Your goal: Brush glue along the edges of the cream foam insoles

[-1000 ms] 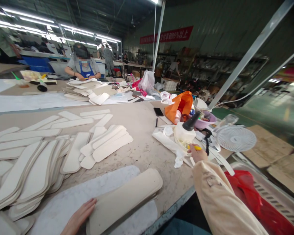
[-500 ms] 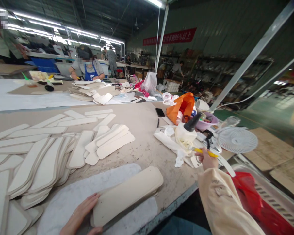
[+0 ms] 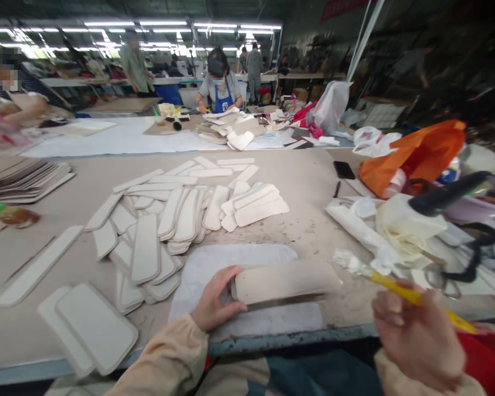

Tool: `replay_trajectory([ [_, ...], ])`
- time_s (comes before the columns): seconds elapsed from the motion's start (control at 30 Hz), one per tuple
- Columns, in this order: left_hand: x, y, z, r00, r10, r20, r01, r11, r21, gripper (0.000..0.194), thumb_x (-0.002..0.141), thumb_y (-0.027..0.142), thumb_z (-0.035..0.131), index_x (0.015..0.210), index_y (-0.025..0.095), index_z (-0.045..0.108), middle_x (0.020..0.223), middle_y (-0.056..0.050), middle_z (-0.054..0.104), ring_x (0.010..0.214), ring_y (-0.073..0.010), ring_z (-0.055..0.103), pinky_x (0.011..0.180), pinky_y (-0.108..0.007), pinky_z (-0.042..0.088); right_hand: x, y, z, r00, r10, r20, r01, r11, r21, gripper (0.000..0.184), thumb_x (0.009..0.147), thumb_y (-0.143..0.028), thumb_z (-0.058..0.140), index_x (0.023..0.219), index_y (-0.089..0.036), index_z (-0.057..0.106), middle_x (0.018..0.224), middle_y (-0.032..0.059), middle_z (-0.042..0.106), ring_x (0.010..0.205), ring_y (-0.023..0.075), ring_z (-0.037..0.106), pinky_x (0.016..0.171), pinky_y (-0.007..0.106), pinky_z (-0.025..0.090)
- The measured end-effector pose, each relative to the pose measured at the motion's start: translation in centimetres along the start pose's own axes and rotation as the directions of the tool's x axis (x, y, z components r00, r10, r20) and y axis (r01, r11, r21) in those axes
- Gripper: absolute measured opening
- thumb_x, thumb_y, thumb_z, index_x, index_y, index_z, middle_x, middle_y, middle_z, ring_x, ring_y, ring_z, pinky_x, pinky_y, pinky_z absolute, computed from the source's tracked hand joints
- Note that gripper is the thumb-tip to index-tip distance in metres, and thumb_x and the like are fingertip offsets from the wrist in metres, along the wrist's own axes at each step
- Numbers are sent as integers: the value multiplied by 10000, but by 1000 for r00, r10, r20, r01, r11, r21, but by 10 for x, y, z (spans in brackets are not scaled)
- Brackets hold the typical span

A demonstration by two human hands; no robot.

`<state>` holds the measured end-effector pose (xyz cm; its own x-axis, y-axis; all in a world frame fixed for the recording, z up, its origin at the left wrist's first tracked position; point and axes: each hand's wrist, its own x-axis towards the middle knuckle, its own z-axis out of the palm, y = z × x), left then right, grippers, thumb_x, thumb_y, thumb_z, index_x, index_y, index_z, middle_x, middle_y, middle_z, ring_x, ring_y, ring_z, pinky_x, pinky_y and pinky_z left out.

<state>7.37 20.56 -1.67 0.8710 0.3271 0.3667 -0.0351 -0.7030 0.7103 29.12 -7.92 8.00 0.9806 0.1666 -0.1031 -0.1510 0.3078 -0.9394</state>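
Observation:
A stack of long, round-cornered beige panels (image 3: 284, 280) lies on a white sheet (image 3: 239, 254) near the table's front edge. My left hand (image 3: 216, 297) grips the stack's left end, thumb in front and fingers behind. My right hand (image 3: 421, 335) is closed around a yellow-handled brush (image 3: 396, 287), slightly blurred by motion. The brush's whitish tip points left, close to the right end of the stack. Behind it stands a cream plastic container (image 3: 412, 217) with a black handle-like piece (image 3: 449, 192) leaning out.
Many loose pale panels (image 3: 144, 247) spread over the table's left and middle. A darker-edged stack (image 3: 28, 179) lies far left. At the right are a phone (image 3: 344, 170), an orange bag (image 3: 421, 154) and clutter. Co-workers stand at tables behind.
The view has swung to the right side less and further left. My right hand has brought the brush from beside the container toward the stack. My left hand still holds the stack's left end.

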Motion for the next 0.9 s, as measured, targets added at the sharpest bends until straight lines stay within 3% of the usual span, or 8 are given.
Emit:
replay_trajectory([
  [0.03,0,0,0,1000,-8,6,8,1000,-4,755,696,481,723,1341,230,423,1292,-134,557,1208,-292,510,1016,-469,426,-15,13,16,996,58,72,-59,998,15,348,742,-581,614,804,-242,573,496,-38,431,406,93,348,369,202,309],
  [0.1,-1,2,-1,1000,-17,12,17,1000,-10,758,699,472,725,1345,227,412,1289,-139,557,1211,-296,505,1019,-480,419,-41,38,42,982,75,172,-67,996,-53,336,797,-550,594,875,-223,589,515,-21,527,429,98,429,388,191,347],
  [0.23,-2,1,0,1000,-3,8,3,1000,-26,786,696,454,735,1358,224,378,1283,-141,561,1208,-293,506,1018,-477,421,-73,76,69,905,25,424,52,984,-168,301,875,-468,534,968,-187,588,591,11,606,466,124,500,417,228,404],
  [0.47,-3,-1,2,1000,-23,8,23,999,-44,780,697,455,733,1352,210,388,1294,-145,548,1212,-292,506,1011,-474,433,-85,95,84,846,29,532,166,934,-316,278,907,-429,488,985,-183,592,623,15,623,464,131,520,443,251,435],
  [0.63,-2,0,1,1000,-19,11,19,1000,-22,770,708,434,731,1353,208,377,1277,-145,561,1201,-286,516,1007,-478,437,-79,95,81,855,-9,519,240,893,-380,280,904,-435,493,964,-184,602,607,6,625,454,133,535,447,253,448],
  [0.9,0,4,-1,1000,-16,9,16,999,52,687,725,408,714,1322,207,441,1275,-131,578,1197,-287,529,1014,-467,440,-52,76,49,949,-132,285,254,856,-450,311,887,-470,521,933,-175,606,598,4,605,455,136,523,437,262,440],
])
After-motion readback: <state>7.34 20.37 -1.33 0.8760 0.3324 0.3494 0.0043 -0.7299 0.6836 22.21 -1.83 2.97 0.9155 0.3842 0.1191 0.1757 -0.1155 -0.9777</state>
